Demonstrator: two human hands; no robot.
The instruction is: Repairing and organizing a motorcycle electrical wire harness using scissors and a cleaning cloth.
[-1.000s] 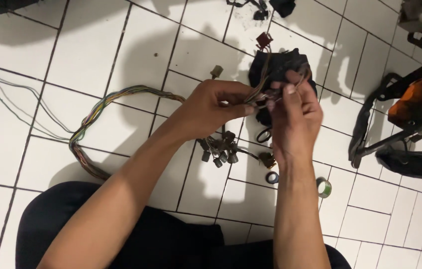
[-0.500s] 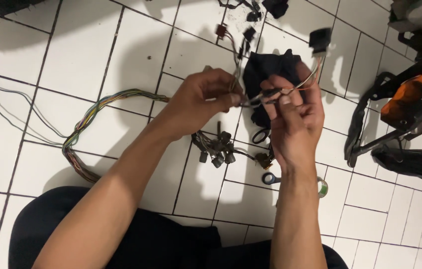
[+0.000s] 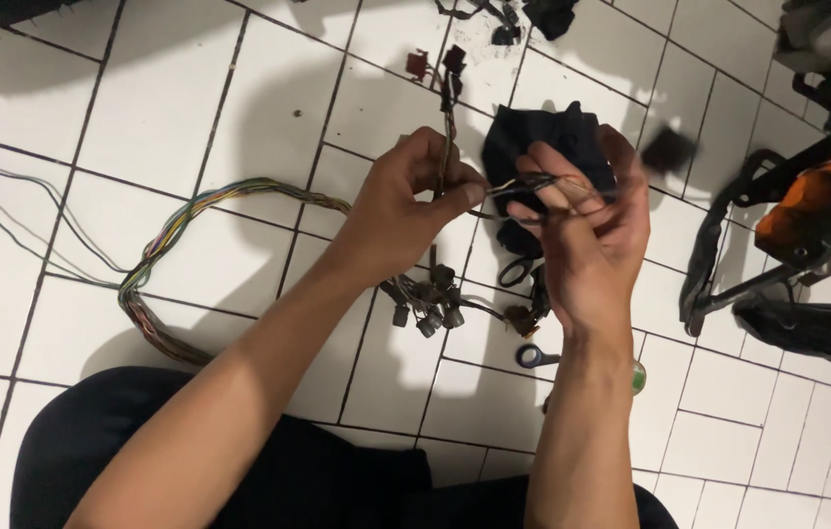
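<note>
Both hands hold a wiring harness above a white tiled floor. My left hand (image 3: 411,201) pinches the bundle where a branch with dark red and black connectors (image 3: 440,67) runs up and away. My right hand (image 3: 582,230) grips the thin wires just right of it, and a blurred black connector (image 3: 668,147) swings beyond its fingers. The multicoloured wire bundle (image 3: 180,220) loops off to the left. A cluster of grey connectors (image 3: 425,304) hangs below the hands.
A dark cloth (image 3: 543,137) lies under the hands. Scissors (image 3: 518,269), a blue ring (image 3: 530,356) and a green tape roll (image 3: 639,377) lie near my right wrist. An orange and black machine frame (image 3: 807,225) stands at the right. Black parts (image 3: 533,15) lie at the top.
The hands have shifted slightly right and apart along the wires. The black connector has swung from above my right hand out to its right side. The camera view has drifted.
</note>
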